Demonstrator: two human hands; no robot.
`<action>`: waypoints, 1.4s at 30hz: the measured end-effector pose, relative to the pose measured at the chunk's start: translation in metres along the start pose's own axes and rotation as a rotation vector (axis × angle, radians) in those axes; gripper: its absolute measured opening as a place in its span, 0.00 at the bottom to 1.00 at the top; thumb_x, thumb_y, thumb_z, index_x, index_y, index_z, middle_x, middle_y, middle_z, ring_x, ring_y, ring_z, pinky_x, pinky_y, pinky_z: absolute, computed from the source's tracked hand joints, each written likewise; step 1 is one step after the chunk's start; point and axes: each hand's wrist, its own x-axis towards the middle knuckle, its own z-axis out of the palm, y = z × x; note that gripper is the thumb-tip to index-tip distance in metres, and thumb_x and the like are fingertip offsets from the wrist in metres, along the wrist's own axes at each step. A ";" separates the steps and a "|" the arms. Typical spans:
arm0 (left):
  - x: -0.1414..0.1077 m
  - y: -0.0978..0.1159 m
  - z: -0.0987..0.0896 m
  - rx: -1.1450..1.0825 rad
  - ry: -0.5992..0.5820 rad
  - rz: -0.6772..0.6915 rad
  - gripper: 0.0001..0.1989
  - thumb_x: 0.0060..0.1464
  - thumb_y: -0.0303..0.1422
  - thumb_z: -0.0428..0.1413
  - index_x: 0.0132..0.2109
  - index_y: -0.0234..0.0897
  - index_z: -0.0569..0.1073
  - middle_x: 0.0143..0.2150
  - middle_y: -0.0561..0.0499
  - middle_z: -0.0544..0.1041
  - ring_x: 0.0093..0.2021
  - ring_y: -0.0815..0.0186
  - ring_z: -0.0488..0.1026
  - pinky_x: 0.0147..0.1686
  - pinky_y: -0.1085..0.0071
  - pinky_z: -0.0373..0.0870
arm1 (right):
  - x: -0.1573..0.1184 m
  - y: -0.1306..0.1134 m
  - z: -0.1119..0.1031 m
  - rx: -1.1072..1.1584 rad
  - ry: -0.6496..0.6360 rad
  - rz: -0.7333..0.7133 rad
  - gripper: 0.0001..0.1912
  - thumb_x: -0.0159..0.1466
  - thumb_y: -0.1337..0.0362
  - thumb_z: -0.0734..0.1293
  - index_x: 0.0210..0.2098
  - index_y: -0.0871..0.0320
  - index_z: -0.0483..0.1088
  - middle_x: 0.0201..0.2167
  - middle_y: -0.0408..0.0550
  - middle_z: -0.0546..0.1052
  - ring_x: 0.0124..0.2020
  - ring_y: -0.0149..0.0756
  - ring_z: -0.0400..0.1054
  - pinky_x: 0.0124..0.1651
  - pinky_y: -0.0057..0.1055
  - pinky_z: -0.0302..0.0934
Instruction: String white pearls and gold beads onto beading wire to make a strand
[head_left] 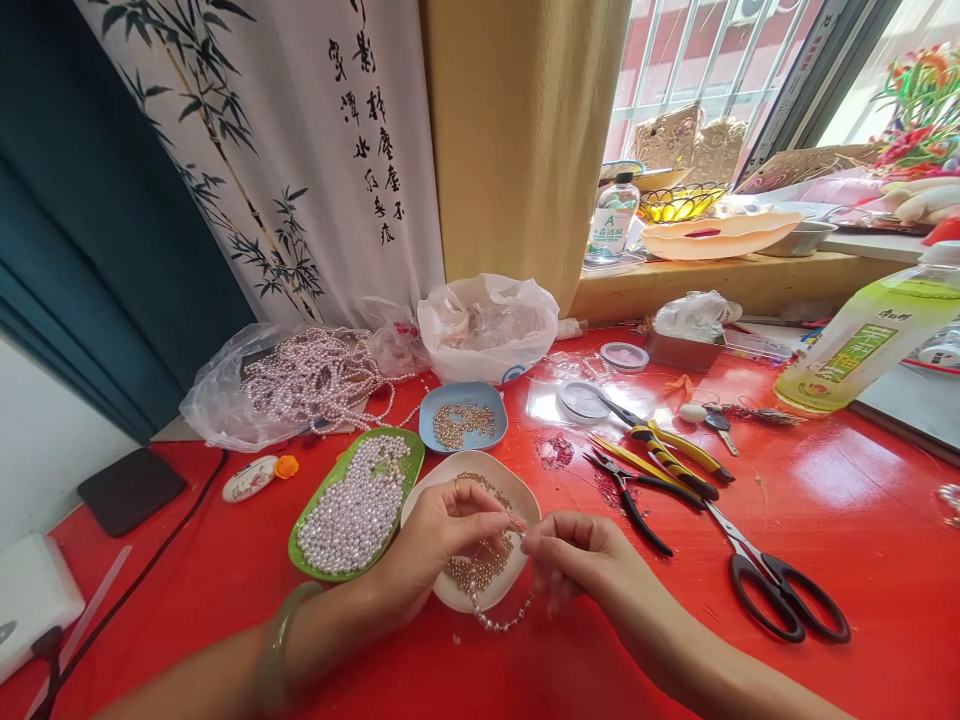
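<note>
Over a pale plate (pixel 420 512) of small gold beads (pixel 480 570), my left hand (pixel 442 530) pinches one part of a beaded strand (pixel 501 628). The strand hangs in a loop of pearls and small beads below both hands. At the plate's right edge, my right hand (pixel 581 555) has thumb and forefinger pressed together at the strand's other side; the fine end between them is too small to make out. Left of my left hand lies a green tray (pixel 414 455) full of loose white pearls (pixel 349 520). Behind the plate sits a blue dish (pixel 427 425) with gold beads.
Pliers (pixel 630 500), yellow-handled pliers (pixel 667 450) and black-handled scissors (pixel 787 595) lie to the right. A bag of pearl strands (pixel 307 380) and a white plastic bag (pixel 487 340) stand at the back. A drink bottle (pixel 862 340) is at far right; a black cable (pixel 150 560) runs along the left.
</note>
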 end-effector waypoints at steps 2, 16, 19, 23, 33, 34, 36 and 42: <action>0.000 0.001 0.000 0.002 0.003 -0.010 0.09 0.41 0.33 0.59 0.28 0.33 0.70 0.30 0.48 0.76 0.26 0.72 0.68 0.29 0.74 0.63 | 0.000 0.000 0.000 -0.002 0.001 -0.009 0.11 0.53 0.61 0.64 0.19 0.60 0.64 0.14 0.39 0.68 0.15 0.24 0.60 0.22 0.24 0.54; 0.000 0.002 -0.001 0.059 -0.045 0.023 0.04 0.42 0.31 0.58 0.28 0.33 0.72 0.34 0.49 0.74 0.31 0.70 0.68 0.31 0.74 0.63 | 0.000 -0.001 -0.001 -0.066 0.022 -0.075 0.11 0.54 0.59 0.64 0.22 0.61 0.66 0.17 0.41 0.69 0.18 0.25 0.60 0.25 0.24 0.54; -0.001 0.004 0.000 0.120 -0.061 0.044 0.03 0.41 0.29 0.58 0.25 0.33 0.73 0.33 0.50 0.74 0.32 0.69 0.68 0.32 0.74 0.62 | 0.001 0.000 -0.002 -0.076 0.036 -0.093 0.11 0.54 0.59 0.64 0.22 0.60 0.67 0.17 0.40 0.69 0.18 0.25 0.61 0.25 0.24 0.55; 0.000 0.002 0.000 0.200 -0.062 0.075 0.03 0.39 0.29 0.59 0.25 0.33 0.73 0.28 0.51 0.73 0.30 0.69 0.67 0.32 0.73 0.62 | 0.002 -0.001 -0.002 -0.067 0.028 -0.142 0.13 0.53 0.56 0.64 0.21 0.60 0.66 0.16 0.39 0.68 0.18 0.25 0.61 0.24 0.24 0.56; 0.006 -0.004 -0.006 0.146 0.024 -0.011 0.09 0.39 0.34 0.60 0.31 0.34 0.76 0.30 0.48 0.76 0.29 0.68 0.69 0.32 0.73 0.65 | 0.002 -0.001 -0.008 -0.100 0.111 -0.224 0.15 0.53 0.53 0.64 0.21 0.59 0.66 0.17 0.41 0.68 0.19 0.27 0.62 0.27 0.26 0.59; 0.006 -0.004 -0.006 0.140 0.023 -0.008 0.10 0.39 0.34 0.60 0.31 0.34 0.76 0.31 0.48 0.77 0.30 0.67 0.70 0.33 0.72 0.65 | 0.002 -0.001 -0.008 -0.099 0.114 -0.227 0.15 0.54 0.54 0.64 0.21 0.59 0.66 0.17 0.40 0.68 0.19 0.27 0.61 0.27 0.26 0.58; 0.005 -0.004 -0.007 0.127 0.015 -0.001 0.10 0.41 0.34 0.59 0.33 0.34 0.77 0.32 0.47 0.77 0.32 0.66 0.71 0.34 0.72 0.66 | 0.002 -0.001 -0.008 -0.087 0.105 -0.225 0.14 0.54 0.54 0.64 0.21 0.60 0.66 0.16 0.39 0.67 0.19 0.26 0.61 0.26 0.25 0.58; 0.003 -0.003 -0.005 0.152 0.022 0.034 0.09 0.42 0.33 0.58 0.34 0.35 0.77 0.33 0.47 0.78 0.35 0.64 0.72 0.36 0.70 0.67 | 0.001 0.001 -0.002 -0.072 -0.001 -0.115 0.13 0.52 0.56 0.66 0.20 0.60 0.66 0.14 0.38 0.66 0.16 0.25 0.59 0.22 0.24 0.54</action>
